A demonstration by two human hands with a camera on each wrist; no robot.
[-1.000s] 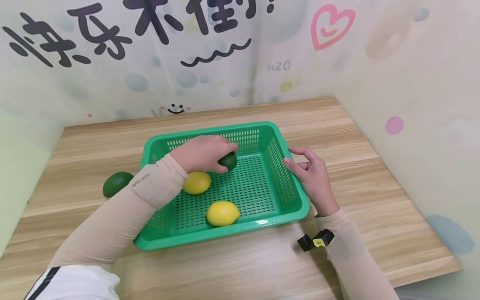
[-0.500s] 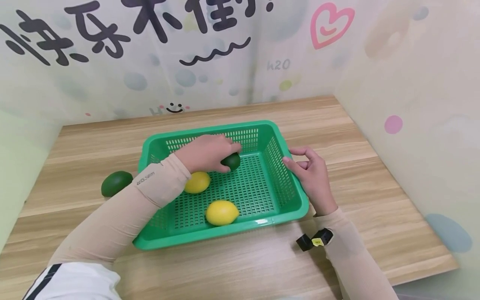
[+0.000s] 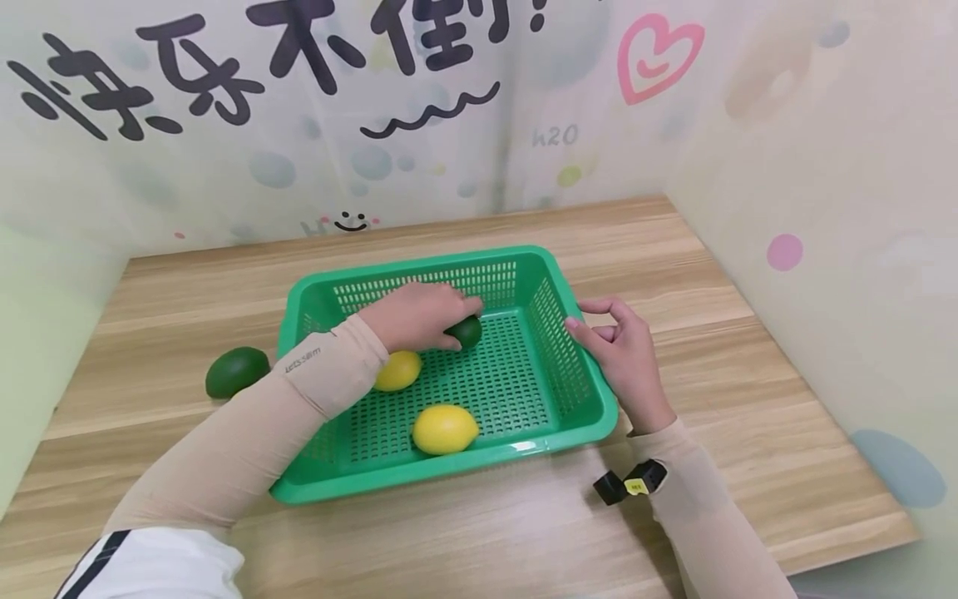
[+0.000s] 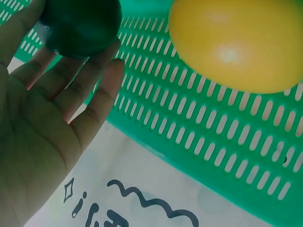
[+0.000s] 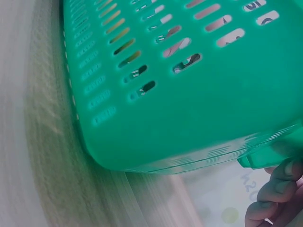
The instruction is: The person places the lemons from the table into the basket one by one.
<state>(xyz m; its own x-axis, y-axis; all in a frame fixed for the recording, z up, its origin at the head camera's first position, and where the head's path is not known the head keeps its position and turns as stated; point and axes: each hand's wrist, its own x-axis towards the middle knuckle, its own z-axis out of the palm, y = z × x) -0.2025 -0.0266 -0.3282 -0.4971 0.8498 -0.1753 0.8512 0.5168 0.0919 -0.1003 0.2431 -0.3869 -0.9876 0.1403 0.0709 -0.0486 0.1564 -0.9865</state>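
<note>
A green plastic basket [image 3: 497,449] with slotted walls stands on the table. My left hand [image 3: 419,316] reaches over its left side and holds a dark green oval fruit [image 3: 466,332] low inside; the left wrist view shows the fingers curled against this fruit [image 4: 83,23]. Two lemons lie on the basket floor: one lemon [image 3: 445,429] close to the front wall, another lemon [image 3: 399,371] partly hidden by my left wrist. My right hand [image 3: 624,353] grips the basket's right rim, thumb on top. Its fingertips show below the rim in the right wrist view.
Outside the basket, at its left, a second dark green fruit [image 3: 237,372] lies on the wooden table [image 3: 748,433], next to my left forearm. A printed wall [image 3: 449,166] closes off the back, and another wall [image 3: 846,274] rises along the right side.
My left hand has shifted slightly to the right with the green fruit, inside the basket. The basket, both lemons, the outer fruit and my right hand stay put.
</note>
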